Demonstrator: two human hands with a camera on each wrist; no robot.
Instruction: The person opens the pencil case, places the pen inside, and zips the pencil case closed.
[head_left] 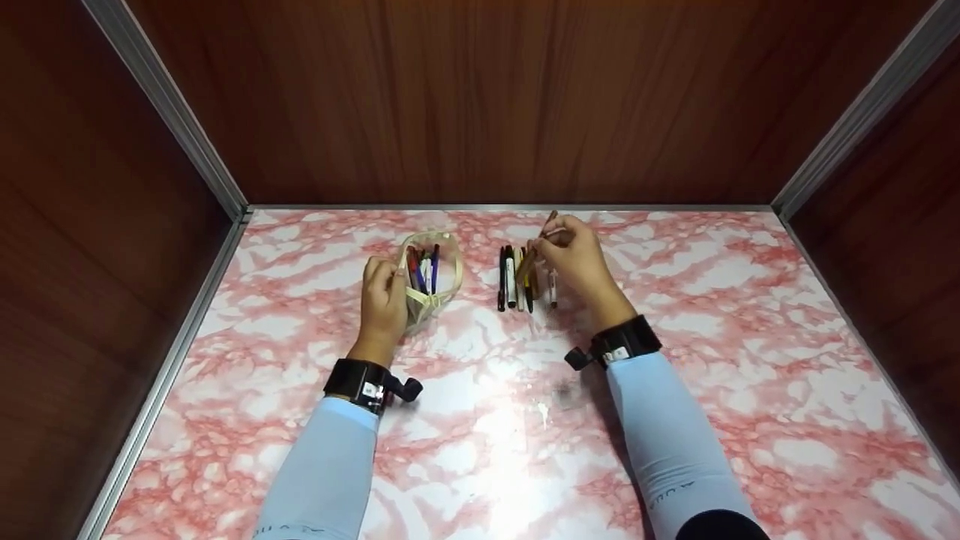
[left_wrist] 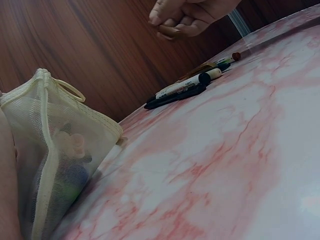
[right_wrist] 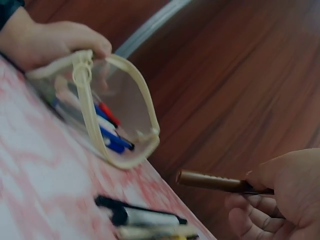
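Several pens (head_left: 428, 276) part-hidden in mesh pouch (right_wrist: 89, 105); L fingers (head_left: 379, 274) grip it; R fingers (right_wrist: 244, 223) pinch brn marker (right_wrist: 212, 181).

White glare on the tabletop (head_left: 465, 435)

You wear a smooth, pale blue sleeve on each forearm, left (head_left: 322, 461) and right (head_left: 671, 435), with small dark lettering toward the near end. A rounded black patch (head_left: 721, 526) covers the right one's near edge. Your left hand (head_left: 382, 300) and right hand (head_left: 576, 259) are bare; black wristbands (head_left: 349, 379) carry whitish squares (head_left: 371, 390) and stubby black knobs (head_left: 410, 389).
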